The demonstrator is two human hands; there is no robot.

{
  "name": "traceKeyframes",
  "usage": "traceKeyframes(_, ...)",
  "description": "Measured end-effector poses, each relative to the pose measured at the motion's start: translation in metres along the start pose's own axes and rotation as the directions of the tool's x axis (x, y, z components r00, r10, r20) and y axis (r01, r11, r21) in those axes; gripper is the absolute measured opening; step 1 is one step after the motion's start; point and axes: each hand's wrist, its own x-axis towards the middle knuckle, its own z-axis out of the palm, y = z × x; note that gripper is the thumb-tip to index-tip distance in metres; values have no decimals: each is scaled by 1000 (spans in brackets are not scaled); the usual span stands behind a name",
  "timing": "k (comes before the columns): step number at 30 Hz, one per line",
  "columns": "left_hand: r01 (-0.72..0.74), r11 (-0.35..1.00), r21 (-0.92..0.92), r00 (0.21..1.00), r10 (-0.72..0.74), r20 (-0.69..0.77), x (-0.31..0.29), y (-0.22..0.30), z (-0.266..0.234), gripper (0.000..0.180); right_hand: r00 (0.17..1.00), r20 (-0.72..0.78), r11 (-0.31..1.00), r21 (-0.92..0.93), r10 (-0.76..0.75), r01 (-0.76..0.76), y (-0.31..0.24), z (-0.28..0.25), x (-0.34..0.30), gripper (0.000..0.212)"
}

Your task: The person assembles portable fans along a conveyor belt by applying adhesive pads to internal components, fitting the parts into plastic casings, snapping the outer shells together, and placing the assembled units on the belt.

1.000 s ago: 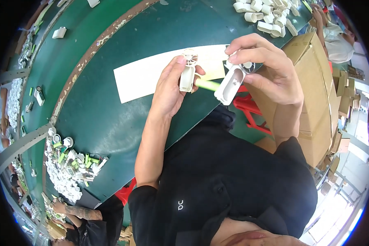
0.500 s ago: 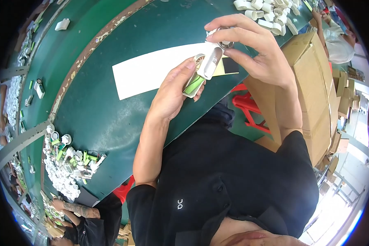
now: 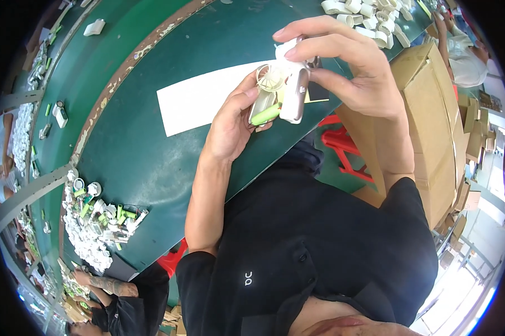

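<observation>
Over a white paper sheet [image 3: 188, 106] on the green table, my left hand [image 3: 228, 126] is closed on an open half of a small handheld fan [image 3: 271, 78]. A round slotted grille tops this half, and a green cylindrical battery [image 3: 266, 114] lies at its handle. My right hand [image 3: 362, 70] grips the matching fan cover [image 3: 295, 103], white with a silvery-grey handle face, between thumb and fingers. The cover stands upright close against the right side of the open half; whether they touch is hard to tell. My right fingers partly hide its round head.
Loose white ring-shaped parts [image 3: 384, 22] are heaped at the far right. Fan parts and green batteries [image 3: 104, 215] pile up at the left. A large cardboard box [image 3: 426, 112] and a red stool [image 3: 342, 140] stand to the right. Another person's tattooed arm [image 3: 109, 285] is at lower left.
The cover in my right hand has swung from slanting across the open half to upright beside it. More of the grille and battery now shows. My left hand has shifted slightly.
</observation>
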Motion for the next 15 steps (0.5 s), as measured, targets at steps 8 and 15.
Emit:
traceKeyframes(8, 11, 995, -100, 982, 8, 188, -5, 0, -8, 63, 999, 38, 986, -163, -20, 26, 7, -2, 5, 44)
traceKeyframes(15, 2, 998, -64, 988, 8, 155, -9, 0, -7, 69, 999, -34, 967, -255, 13, -22, 11, 5, 5, 40)
